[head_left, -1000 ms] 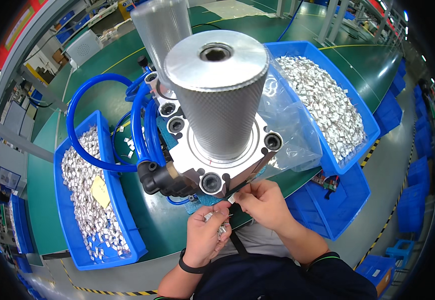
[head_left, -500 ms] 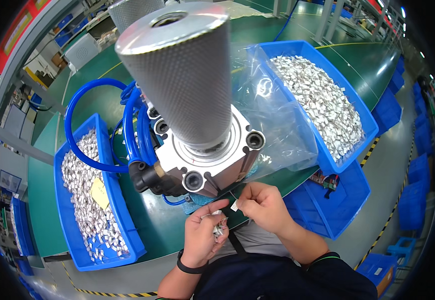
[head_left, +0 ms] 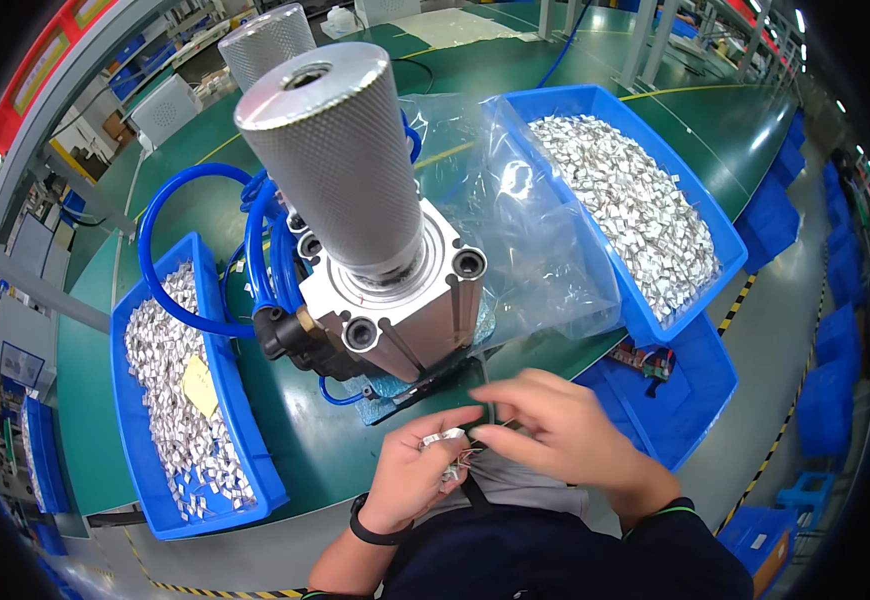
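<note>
My left hand (head_left: 417, 472) is closed round several small white tab-like parts (head_left: 444, 440) with thin wire leads poking out beside the fingertips. Close to its right is my right hand (head_left: 567, 428), thumb and index finger apart, with nothing visible between them. Just beyond both hands stands a metal pneumatic press (head_left: 395, 310), topped by a tall knurled cylinder (head_left: 340, 165). Blue air hoses (head_left: 260, 245) loop from its left side. The press's lower front edge is a short way from my right fingertips.
Blue bins with many white tabs flank the press: a left bin (head_left: 267, 480) with a yellow note (head_left: 199, 387), and a right bin (head_left: 737, 240). Clear plastic sheeting (head_left: 545, 270) lies beside the press. Another blue bin (head_left: 690, 425) sits below the green table's (head_left: 325, 450) edge.
The white tab pinched in my right fingers is no longer seen there; those fingers have parted and come nearer my left hand. The press appears further left and smaller in view.
</note>
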A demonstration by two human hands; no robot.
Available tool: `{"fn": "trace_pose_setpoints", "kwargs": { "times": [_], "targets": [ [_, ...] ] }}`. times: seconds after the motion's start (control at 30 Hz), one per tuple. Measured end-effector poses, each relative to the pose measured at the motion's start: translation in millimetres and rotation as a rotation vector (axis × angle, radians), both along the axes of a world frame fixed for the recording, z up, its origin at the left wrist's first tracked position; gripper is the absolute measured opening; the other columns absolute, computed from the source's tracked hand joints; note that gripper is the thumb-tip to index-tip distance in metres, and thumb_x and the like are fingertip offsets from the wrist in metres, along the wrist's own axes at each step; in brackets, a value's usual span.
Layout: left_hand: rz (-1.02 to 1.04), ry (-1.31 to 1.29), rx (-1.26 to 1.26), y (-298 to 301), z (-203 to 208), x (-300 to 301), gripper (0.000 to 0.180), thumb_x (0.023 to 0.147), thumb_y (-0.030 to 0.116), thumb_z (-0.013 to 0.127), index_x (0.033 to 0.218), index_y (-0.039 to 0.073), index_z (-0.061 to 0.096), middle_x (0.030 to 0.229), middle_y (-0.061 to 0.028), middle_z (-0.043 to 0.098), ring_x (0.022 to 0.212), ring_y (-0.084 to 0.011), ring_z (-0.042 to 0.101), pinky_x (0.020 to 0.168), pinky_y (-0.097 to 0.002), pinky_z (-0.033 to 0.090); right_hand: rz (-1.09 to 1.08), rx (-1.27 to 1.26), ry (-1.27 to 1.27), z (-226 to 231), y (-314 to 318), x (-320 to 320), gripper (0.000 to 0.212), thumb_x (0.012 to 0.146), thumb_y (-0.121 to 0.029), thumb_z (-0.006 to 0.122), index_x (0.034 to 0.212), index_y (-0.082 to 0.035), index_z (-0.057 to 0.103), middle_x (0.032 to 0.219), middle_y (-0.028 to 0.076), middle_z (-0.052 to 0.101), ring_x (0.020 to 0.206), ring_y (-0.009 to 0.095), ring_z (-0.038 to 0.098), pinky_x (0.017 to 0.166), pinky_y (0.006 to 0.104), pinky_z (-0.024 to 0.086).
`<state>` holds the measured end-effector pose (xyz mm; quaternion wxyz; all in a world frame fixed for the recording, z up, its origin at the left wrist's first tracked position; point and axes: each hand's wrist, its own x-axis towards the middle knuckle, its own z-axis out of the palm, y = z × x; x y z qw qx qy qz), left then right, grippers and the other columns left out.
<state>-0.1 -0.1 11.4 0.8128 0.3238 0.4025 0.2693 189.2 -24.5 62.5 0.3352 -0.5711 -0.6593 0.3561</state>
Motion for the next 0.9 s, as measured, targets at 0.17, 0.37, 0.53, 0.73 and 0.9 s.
{"fn": "trace_pose_setpoints", "kwargs": {
  "times": [0.17,0.37,0.53,0.73,0.9],
  "targets": [
    [-0.034,-0.031,0.020,1,-3,-3,0.028,0.091,0.006,0.053,0.117,-0.002,0.057,0.069,-0.0034,0.055,0.049,-0.0064,0.046,0.043,-0.0199,0.035,0.128,0.182,0.131,-43,21,-13,0.019,0.081,-0.017,0.068,0.095,-0.003,0.067,0.079,0.010,0.057,0.074,0.022,0.056,0.064,0.0315,0.044],
    [0.044,-0.045,0.007,0,-4,-6,0.025,0.091,0.008,0.056,0.114,-0.003,0.058,0.069,-0.0028,0.054,0.049,-0.0066,0.046,0.041,-0.0197,0.034,0.118,0.062,0.217,-40,25,-8,0.015,0.083,-0.016,0.065,0.086,-0.001,0.065,0.081,0.010,0.056,0.074,0.021,0.056,0.063,0.0312,0.045],
    [0.152,-0.007,-0.009,1,-2,-4,0.024,0.091,0.010,0.057,0.111,-0.003,0.059,0.068,-0.0030,0.054,0.046,-0.0071,0.046,0.037,-0.0203,0.032,0.065,-0.013,0.188,-40,28,-6,0.013,0.080,-0.013,0.065,0.085,-0.001,0.064,0.082,0.008,0.054,0.067,0.016,0.055,0.059,0.0273,0.044],
    [0.216,-0.068,-0.030,2,-7,-2,0.018,0.092,0.014,0.055,0.103,0.000,0.060,0.066,-0.0054,0.053,0.039,-0.0104,0.043,0.029,-0.0207,0.025,-0.108,-0.175,0.513,-56,28,-17,0.022,0.083,-0.017,0.068,0.093,0.001,0.062,0.082,0.004,0.059,0.070,0.008,0.055,0.061,0.0232,0.045],
    [0.329,-0.237,-0.155,0,-8,2,0.022,0.095,0.016,0.050,0.111,0.003,0.056,0.067,-0.0033,0.049,0.039,-0.0102,0.041,0.028,-0.0204,0.028,-0.063,-0.247,0.639,-71,11,-24,0.023,0.088,-0.019,0.065,0.095,0.003,0.062,0.078,0.001,0.062,0.066,0.003,0.054,0.057,0.0188,0.044]
  ]
}}
